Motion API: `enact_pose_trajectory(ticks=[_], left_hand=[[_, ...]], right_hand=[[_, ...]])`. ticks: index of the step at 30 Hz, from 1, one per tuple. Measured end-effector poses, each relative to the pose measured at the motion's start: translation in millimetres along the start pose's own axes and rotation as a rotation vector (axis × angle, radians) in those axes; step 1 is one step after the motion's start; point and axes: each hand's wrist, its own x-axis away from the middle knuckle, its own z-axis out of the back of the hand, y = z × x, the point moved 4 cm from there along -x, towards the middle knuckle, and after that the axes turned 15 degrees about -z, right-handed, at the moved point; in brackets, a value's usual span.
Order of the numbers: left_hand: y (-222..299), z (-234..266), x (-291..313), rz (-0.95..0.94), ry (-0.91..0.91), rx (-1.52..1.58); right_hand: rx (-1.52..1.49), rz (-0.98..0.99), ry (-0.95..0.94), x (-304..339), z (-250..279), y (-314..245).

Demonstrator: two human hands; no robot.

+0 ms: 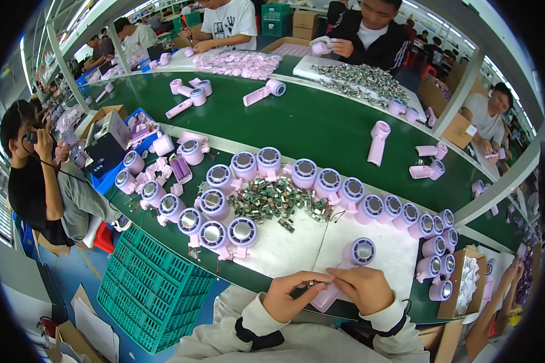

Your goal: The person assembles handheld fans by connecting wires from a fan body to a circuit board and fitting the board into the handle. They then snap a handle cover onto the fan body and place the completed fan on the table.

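Note:
On the white work mat (pixel 272 257) right in front of me lies a pink handheld fan (pixel 363 250), its round lilac-rimmed head pointing away and its handle toward me. My left hand (pixel 290 294) pinches a small green circuit board (pixel 317 282) over the handle. Close beside it, my right hand (pixel 364 289) is closed above the fan, thumb and finger pressed together at the board's end; what sits between them is too small to make out. A heap of small circuit boards (pixel 278 198) spreads beyond my hands, ringed by several upright fan heads (pixel 213 233).
A green conveyor belt (pixel 321 121) runs across behind, carrying loose fans (pixel 378 142). At right stands a cardboard box (pixel 469 284) of white pieces. A blue tray (pixel 106 179) of pink parts is at left, and a green crate (pixel 154 290) stands below the bench. Other people work around.

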Motion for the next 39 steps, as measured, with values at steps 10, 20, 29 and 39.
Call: enact_pose_trajectory(ticks=[10, 20, 29, 39], left_hand=[[2.5, 16.3, 11.7, 0.179, -0.241, 0.04], [1.1, 20.6, 21.6, 0.209, -0.02, 0.217], [1.2, 22.2, 1.4, 0.11, 0.172, -0.1], [4.7, 12.2, 2.0, 0.164, 0.207, -0.058]], right_hand=[[-0.224, -0.209, -0.187, -2.3, -5.9, -6.7], [-0.178, -0.199, -0.151, 10.1, -19.9, -11.8], [-0.239, -0.204, 0.063, -7.8, -24.3, 1.1], [-0.263, -0.057, 0.15, 3.8, -29.0, 0.8]])
